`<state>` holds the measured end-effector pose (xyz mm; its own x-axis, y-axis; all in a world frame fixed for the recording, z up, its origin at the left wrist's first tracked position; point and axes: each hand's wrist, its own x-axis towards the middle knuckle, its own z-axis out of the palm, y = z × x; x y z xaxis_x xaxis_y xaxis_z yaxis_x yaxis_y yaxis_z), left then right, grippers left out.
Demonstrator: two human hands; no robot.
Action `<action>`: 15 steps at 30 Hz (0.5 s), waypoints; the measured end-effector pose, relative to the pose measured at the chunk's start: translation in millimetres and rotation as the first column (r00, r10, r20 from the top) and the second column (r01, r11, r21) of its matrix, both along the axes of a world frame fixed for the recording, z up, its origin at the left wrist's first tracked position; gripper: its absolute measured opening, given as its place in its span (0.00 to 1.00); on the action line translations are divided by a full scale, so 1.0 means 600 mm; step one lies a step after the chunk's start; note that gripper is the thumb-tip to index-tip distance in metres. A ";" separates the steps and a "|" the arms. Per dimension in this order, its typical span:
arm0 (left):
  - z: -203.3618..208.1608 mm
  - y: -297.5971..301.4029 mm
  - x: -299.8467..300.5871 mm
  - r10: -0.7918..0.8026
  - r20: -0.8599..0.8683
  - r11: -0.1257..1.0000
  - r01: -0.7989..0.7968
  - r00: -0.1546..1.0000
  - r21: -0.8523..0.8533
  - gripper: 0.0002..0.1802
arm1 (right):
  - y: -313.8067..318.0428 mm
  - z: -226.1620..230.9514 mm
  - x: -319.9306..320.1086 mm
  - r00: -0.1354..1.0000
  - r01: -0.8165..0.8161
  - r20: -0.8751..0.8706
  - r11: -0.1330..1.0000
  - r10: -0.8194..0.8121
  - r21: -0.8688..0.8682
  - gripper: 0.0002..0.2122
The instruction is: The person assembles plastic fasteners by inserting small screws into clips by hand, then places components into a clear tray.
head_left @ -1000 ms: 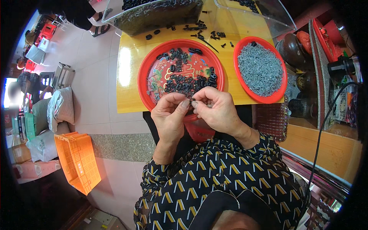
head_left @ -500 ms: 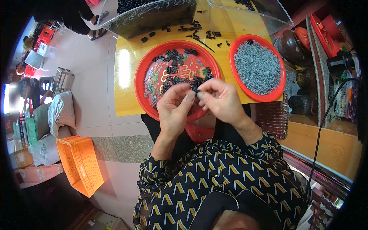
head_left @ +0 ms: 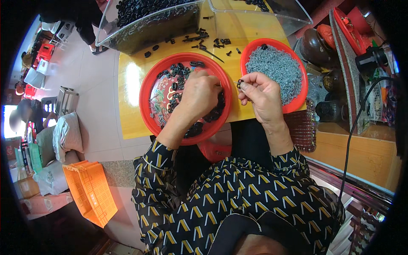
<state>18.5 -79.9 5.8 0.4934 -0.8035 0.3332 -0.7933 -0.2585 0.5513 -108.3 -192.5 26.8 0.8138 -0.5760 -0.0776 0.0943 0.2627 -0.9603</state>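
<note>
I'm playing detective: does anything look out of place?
Yes: in the right red tray, one black piece stands out among silvery pieces. Loose black parts also lie on the yellow table, outside any container.

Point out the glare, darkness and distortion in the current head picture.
Head view: white glare streaks the yellow table left of the round red tray; a patch at far left is washed out; the fisheye image curves into black corners.

A yellow table (head_left: 128, 111) carries a red tray (head_left: 144, 100); right of the tray sits a red plate (head_left: 304, 83), beyond the tray lie black parts (head_left: 225, 41) and two clear bins (head_left: 157, 32).
</note>
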 end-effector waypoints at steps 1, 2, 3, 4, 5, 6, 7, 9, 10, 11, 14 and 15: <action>-0.001 -0.007 -0.004 -0.027 0.002 0.999 0.027 1.000 0.023 0.05 | 0.000 0.000 -0.001 1.000 0.003 0.000 1.000 -0.003 -0.001 0.03; -0.002 -0.011 -0.005 -0.053 0.003 0.998 0.053 0.999 0.046 0.05 | 0.000 0.000 -0.002 1.000 -0.005 -0.015 1.000 0.005 -0.001 0.04; -0.009 -0.012 -0.003 -0.046 -0.007 0.995 0.046 0.999 0.086 0.06 | 0.000 0.000 -0.002 0.999 -0.015 -0.029 1.000 0.015 -0.002 0.04; -0.012 -0.015 -0.003 -0.046 -0.005 0.995 0.046 0.999 0.084 0.06 | -0.001 -0.002 -0.003 1.000 -0.015 -0.027 1.000 0.015 -0.004 0.04; -0.013 -0.017 -0.005 -0.048 -0.030 0.993 0.051 0.998 0.107 0.06 | -0.001 -0.005 -0.004 0.999 -0.024 -0.026 1.000 0.024 0.003 0.04; -0.014 -0.018 -0.007 -0.049 -0.054 0.990 0.055 0.997 0.129 0.05 | -0.001 -0.008 -0.004 0.999 -0.034 -0.024 0.999 0.034 0.010 0.04; -0.013 -0.018 -0.006 -0.044 -0.045 0.991 0.049 0.998 0.126 0.05 | 0.000 -0.010 -0.003 0.999 -0.039 -0.016 0.999 0.039 0.006 0.04; -0.012 -0.019 -0.004 -0.059 -0.080 0.979 0.074 0.995 0.191 0.06 | 0.003 -0.013 -0.001 0.998 -0.059 -0.039 0.998 0.059 -0.004 0.04; -0.011 -0.020 -0.003 -0.054 -0.070 0.980 0.066 0.996 0.187 0.06 | 0.006 -0.013 0.000 0.997 -0.065 -0.030 0.998 0.064 -0.010 0.04; -0.010 -0.021 -0.001 -0.060 -0.085 0.978 0.075 0.995 0.193 0.07 | 0.009 -0.013 0.001 0.997 -0.060 -0.039 0.998 0.060 -0.013 0.04; -0.007 -0.015 0.000 -0.104 -0.056 0.982 0.112 0.993 0.155 0.08 | 0.015 -0.015 0.003 0.997 -0.065 -0.045 0.998 0.064 -0.025 0.03; -0.004 -0.010 -0.002 -0.083 -0.085 0.986 0.095 0.993 0.140 0.07 | 0.015 -0.015 0.003 0.995 -0.084 -0.047 0.996 0.084 0.006 0.03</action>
<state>17.3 -85.9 3.4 0.4377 -0.8821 0.1743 -0.7726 -0.2698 0.5748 -106.5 -183.3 17.9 0.8546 -0.5053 -0.1196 0.0261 0.2717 -0.9620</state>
